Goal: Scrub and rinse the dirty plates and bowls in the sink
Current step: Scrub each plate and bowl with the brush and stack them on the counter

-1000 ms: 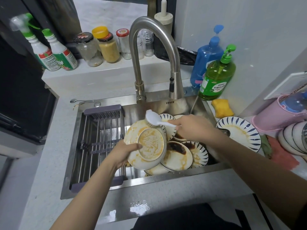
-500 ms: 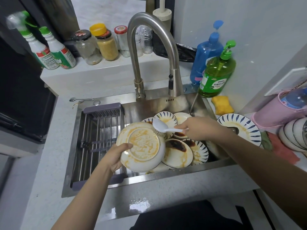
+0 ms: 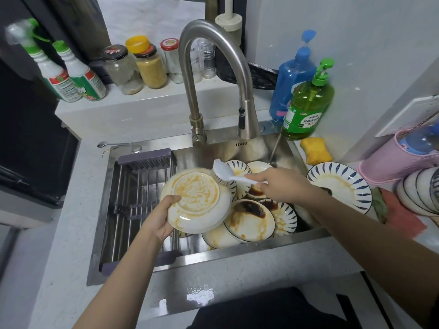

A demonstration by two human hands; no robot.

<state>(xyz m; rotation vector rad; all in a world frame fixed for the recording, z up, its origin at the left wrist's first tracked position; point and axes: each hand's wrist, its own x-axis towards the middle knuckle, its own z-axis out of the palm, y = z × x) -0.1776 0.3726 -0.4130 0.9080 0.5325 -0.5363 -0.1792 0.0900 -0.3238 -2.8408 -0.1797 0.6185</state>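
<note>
My left hand grips the left rim of a white plate, underside up and smeared with orange sauce, tilted above the sink. My right hand holds the handle of a white scrubbing brush; its bristled head touches the plate's upper right edge. Below and to the right, several dirty blue-striped plates with brown and orange stains lie stacked in the sink.
A metal drying rack fills the sink's left half. The curved faucet arches overhead. On the right are a green soap bottle, a blue bottle, a yellow sponge, a striped plate and stacked bowls.
The plate has swung from tilted toward the tap to facing me more squarely. The brush head has shifted from the plate's top edge to its upper right edge.
</note>
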